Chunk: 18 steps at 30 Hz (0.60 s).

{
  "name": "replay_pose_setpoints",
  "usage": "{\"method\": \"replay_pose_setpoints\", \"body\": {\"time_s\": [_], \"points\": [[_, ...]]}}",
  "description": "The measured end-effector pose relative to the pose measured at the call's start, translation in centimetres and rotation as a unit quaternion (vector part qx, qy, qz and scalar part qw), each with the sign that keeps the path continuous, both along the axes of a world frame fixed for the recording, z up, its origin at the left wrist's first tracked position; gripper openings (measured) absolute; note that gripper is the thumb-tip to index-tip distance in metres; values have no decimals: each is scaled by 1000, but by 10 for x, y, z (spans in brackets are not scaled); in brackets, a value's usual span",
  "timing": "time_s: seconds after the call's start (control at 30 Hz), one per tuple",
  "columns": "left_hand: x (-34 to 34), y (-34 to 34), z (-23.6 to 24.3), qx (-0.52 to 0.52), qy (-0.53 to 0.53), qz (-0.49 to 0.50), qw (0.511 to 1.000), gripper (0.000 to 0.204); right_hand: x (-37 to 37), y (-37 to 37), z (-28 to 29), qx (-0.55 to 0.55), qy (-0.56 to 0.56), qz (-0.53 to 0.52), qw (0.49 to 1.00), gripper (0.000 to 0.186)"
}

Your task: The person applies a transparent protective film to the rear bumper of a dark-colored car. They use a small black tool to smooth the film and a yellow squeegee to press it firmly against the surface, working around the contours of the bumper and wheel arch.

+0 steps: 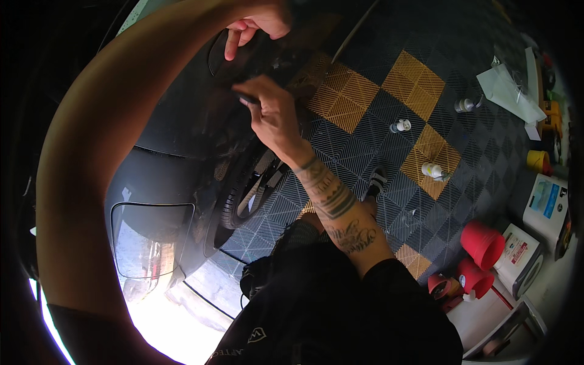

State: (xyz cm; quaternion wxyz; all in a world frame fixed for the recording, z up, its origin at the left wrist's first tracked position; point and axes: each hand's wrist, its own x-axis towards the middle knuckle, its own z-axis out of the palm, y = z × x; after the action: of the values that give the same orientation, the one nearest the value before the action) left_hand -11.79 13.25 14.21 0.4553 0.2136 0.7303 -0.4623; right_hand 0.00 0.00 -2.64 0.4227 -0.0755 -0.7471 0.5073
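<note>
My left arm arches over the dark, glossy car body (176,121). At its end my left hand (258,25) hangs over the panel with one finger stretched down and others bent; nothing shows in it, and part of it is lost in shadow. Lower and to the right, my right hand (274,118) is closed beside the panel. Between its thumb and fingers sits a small dark object (246,97), too little of it visible to name. Motion slightly blurs those fingertips. I cannot tell whether either hand touches the paint.
Below my hands is the car's wheel (255,188), with a fuel flap (152,237) left of it. Bottles (433,171) stand on the tiled floor (377,146) at right. Red buckets (482,244) and white containers (517,258) line the right side, near a pale sheet (508,91).
</note>
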Motion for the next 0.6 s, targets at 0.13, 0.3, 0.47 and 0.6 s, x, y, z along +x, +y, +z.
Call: {"method": "replay_pose_setpoints", "body": {"time_s": [0.13, 0.3, 0.47, 0.6], "points": [[19, -32, -1, 127, 29, -93, 987, 63, 25, 19, -18, -100, -42, 44, 993, 18], [9, -17, -5, 89, -27, -74, 993, 64, -17, 27, 6, -27, 25, -194, 980, 27], [0, -39, -12, 146, 8, -10, 989, 62, 19, -27, 16, -126, -97, 94, 983, 15], [7, -33, 14, 136, -36, -46, 989, 63, -3, 53, 24, -123, -196, -26, 973, 21]]}}
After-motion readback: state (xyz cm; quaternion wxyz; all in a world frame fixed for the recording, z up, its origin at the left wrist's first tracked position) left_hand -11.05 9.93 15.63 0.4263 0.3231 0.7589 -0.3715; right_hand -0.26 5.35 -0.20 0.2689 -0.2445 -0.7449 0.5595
